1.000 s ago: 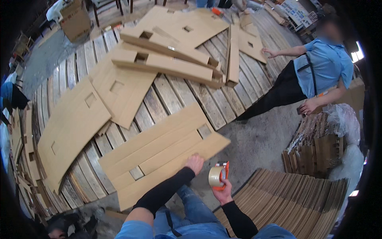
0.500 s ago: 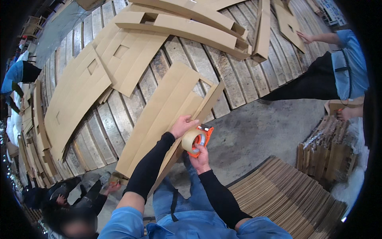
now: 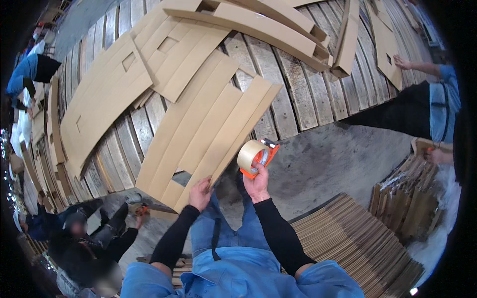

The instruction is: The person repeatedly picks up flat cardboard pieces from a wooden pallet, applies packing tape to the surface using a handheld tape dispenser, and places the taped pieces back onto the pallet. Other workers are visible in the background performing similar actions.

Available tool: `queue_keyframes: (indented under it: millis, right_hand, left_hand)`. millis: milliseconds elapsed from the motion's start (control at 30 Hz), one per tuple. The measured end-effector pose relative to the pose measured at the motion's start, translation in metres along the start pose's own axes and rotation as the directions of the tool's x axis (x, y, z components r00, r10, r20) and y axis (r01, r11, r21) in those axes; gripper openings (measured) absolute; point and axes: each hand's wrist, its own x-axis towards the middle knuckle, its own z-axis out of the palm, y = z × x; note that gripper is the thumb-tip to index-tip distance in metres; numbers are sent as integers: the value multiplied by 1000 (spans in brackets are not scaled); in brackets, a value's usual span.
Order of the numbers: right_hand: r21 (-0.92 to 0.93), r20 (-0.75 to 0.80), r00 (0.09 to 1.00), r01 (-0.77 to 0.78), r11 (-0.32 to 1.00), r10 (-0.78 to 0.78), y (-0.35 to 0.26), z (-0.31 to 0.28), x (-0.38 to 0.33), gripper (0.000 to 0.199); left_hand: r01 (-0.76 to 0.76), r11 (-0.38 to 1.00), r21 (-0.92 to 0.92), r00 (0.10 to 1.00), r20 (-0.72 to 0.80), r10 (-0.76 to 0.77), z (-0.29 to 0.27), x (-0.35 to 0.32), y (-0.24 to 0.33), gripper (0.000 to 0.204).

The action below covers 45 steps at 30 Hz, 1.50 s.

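Observation:
A creased cardboard sheet with rectangular cutouts lies slantwise before me, partly past the near edge of the slatted table. My left hand is closed on its near edge, beside the lower cutout; the fingertips are partly hidden. In my right hand is an orange tape dispenser carrying a wide roll of tan packing tape. The fingers wrap round the dispenser, just right of the sheet and apart from it.
Flat cardboard sheets and long folded cardboard boxes lie on the slatted wooden table. A large cardboard stack stands at my lower right. Other people work at the right, far left and lower left, one handling another orange dispenser.
My left hand has slid along the sheet's near edge toward me. The edge strip that stood folded up now lies flatter. The tape dispenser has moved slightly right, away from the sheet.

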Motion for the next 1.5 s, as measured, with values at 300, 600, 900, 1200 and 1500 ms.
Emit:
queue_keyframes:
  millis: [300,600,900,1200,1500]
  right_hand:
    - [-552,215,976,153,820,-37,35,89,40,53]
    - [-731,290,950,297,614,-114,59,69,58,60]
    - [-742,284,956,264,617,-67,27,94,58,54]
    - [-725,245,963,259,638,-113,40,87,101,67]
    - [-508,205,975,178,843,-82,46,106,101,66]
  left_hand:
    - [731,513,-451,544,838,-38,-87,93,-79,35]
    - [199,902,-383,818,571,62,-82,77,-86,45]
    - [341,795,-501,788,614,49,-138,174,-66,39]
    - [-78,789,609,989,-54,139,-161,220,-2,89]
    - [-11,780,626,989,-107,100,-142,197,53,68]
